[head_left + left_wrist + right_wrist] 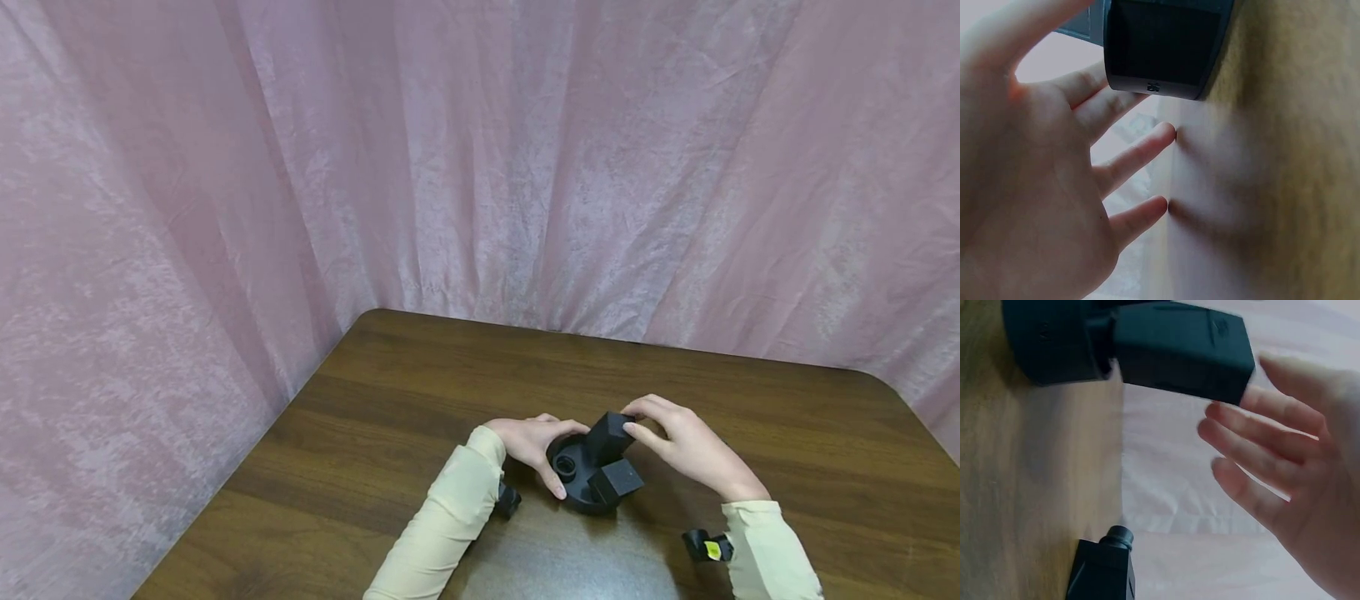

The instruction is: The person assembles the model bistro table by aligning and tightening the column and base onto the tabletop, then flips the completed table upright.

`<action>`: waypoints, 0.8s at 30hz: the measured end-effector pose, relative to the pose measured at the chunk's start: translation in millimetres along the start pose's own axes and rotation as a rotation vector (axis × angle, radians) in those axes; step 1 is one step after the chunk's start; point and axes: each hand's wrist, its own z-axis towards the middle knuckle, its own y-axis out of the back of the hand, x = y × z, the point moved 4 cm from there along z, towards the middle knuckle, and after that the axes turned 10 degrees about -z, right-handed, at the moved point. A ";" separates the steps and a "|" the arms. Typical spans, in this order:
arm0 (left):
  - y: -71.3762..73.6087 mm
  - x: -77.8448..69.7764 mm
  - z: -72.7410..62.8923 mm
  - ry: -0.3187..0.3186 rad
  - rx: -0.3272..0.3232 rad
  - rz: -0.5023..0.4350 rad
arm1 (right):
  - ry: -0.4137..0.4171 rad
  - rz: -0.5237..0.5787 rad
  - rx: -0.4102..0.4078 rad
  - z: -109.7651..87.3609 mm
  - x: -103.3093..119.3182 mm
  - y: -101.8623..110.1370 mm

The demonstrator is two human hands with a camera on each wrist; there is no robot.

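A round black base [581, 497] with a raised rim lies on the table, its side wall close up in the left wrist view [1154, 50]. My left hand [532, 440] holds it from the left, thumb on the near rim, index finger on the far side. A black rectangular block [606, 442] rises from the base, leaning slightly. My right hand [686, 446] pinches this block's upper end between thumb and fingers. Beside it, a second black block [617, 481] sticks up at a tilt. A ringed round socket [565, 467] shows in the base near my left hand.
In the right wrist view another black block [1100, 572] with a round neck stands on the wooden table [405, 367]; my right hand mostly hides it from the head view. Pink curtains [480, 167] hang behind and left of the table.
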 end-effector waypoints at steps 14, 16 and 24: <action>0.7 -0.2 0.6 0.003 -0.001 0.004 | 0.153 0.153 0.227 -4.3 -0.3 0.2; 1.1 -0.7 0.4 0.005 0.000 0.006 | 0.171 0.144 0.213 -1.9 1.2 -2.3; 0.1 -1.6 0.8 0.004 0.003 0.031 | 0.265 0.015 0.058 -1.1 9.7 -10.9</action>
